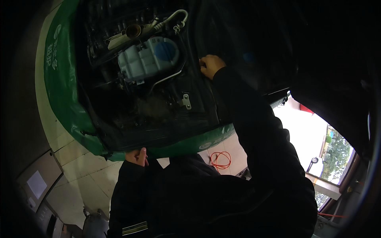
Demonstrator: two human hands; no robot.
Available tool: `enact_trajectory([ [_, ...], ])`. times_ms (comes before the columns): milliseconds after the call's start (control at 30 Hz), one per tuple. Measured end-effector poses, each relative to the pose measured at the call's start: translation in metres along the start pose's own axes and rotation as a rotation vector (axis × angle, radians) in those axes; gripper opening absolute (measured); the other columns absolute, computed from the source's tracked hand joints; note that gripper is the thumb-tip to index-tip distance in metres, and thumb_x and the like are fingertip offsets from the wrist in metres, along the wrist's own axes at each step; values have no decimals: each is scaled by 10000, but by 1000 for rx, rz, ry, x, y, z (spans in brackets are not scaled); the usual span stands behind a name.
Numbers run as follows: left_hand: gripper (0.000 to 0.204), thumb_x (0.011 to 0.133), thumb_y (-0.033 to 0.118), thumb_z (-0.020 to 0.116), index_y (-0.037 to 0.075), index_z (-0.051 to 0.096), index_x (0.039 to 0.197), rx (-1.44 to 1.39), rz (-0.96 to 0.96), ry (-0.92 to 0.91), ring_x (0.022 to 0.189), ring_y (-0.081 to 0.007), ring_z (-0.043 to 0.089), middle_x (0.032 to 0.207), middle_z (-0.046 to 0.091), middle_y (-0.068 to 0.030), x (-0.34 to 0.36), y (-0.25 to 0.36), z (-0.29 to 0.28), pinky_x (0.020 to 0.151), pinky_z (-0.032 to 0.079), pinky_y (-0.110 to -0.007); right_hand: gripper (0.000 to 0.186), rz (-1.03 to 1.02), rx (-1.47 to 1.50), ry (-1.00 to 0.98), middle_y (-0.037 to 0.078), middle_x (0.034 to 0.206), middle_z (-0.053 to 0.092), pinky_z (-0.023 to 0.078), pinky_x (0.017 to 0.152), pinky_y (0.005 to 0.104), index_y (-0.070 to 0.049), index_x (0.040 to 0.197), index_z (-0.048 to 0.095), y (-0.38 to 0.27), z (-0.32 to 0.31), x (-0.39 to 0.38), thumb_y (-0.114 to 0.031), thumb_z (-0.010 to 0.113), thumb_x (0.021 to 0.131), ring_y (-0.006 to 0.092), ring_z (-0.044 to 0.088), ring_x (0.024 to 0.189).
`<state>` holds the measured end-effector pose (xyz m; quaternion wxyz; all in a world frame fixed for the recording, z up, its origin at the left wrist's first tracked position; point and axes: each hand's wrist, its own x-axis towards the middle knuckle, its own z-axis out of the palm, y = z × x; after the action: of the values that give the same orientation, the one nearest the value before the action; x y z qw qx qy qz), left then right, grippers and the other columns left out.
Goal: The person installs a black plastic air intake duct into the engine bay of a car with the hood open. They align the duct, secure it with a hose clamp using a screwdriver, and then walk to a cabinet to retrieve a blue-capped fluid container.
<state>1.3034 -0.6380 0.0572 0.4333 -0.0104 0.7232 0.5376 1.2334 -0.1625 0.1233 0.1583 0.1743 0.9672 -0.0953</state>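
My right hand (212,66) reaches over the engine bay, its fingers curled in against a black trim panel (194,81). What those fingers pinch, if anything, is too dark to make out. Low at the near edge, my left hand (136,156) is closed at the border of a green fender cover (170,150), thumb pointing up and most fingers hidden. Between the hands lies the open engine bay, with a pale coolant tank (137,63) bearing a round blue cap (164,51). A metal bracket (186,101) with two holes sits nearer me.
A bent metal pipe (172,18) and a brown round opening (133,30) lie beyond the tank. An orange hose (220,159) is coiled on the tiled floor. Grey cabinets (39,178) stand at lower left, with a dark cylinder (95,224) beside them. A bright doorway opens at right.
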Motion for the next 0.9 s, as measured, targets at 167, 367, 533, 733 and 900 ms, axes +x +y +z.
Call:
enact_trajectory([
  [167,355,998,284,661,1,657,785,196,-59,-142,517,-152,614,651,645,-60,15,39,-2,530,493,-316,203,15,311,220,123,934,766,582,775,329,-19,1006,774,10,-13,-35,-140,762,844,227,735,838],
  [367,290,940,302,724,28,724,1037,148,223,-102,715,-164,700,816,736,-84,111,138,74,673,556,-308,198,-204,169,26,127,855,746,574,742,378,-90,887,773,72,1,-226,-288,759,881,254,728,782],
  [533,615,904,534,670,-58,713,1065,603,348,114,895,-369,746,943,754,-231,189,233,162,827,597,-441,475,456,135,-902,78,1136,766,550,988,416,-170,1213,754,94,46,-363,-365,814,784,302,721,1072],
  [733,534,911,443,656,-82,723,982,736,111,-173,871,-393,742,929,739,-275,227,256,178,809,602,-449,292,706,609,110,84,781,702,559,537,292,-15,1001,731,119,84,-301,-304,691,994,137,653,626],
  [900,466,927,353,639,-108,703,928,486,153,-336,785,-380,727,853,723,-275,240,251,168,744,584,-446,468,863,616,95,96,646,654,495,576,349,-12,782,675,127,89,-292,-435,683,983,201,634,574],
])
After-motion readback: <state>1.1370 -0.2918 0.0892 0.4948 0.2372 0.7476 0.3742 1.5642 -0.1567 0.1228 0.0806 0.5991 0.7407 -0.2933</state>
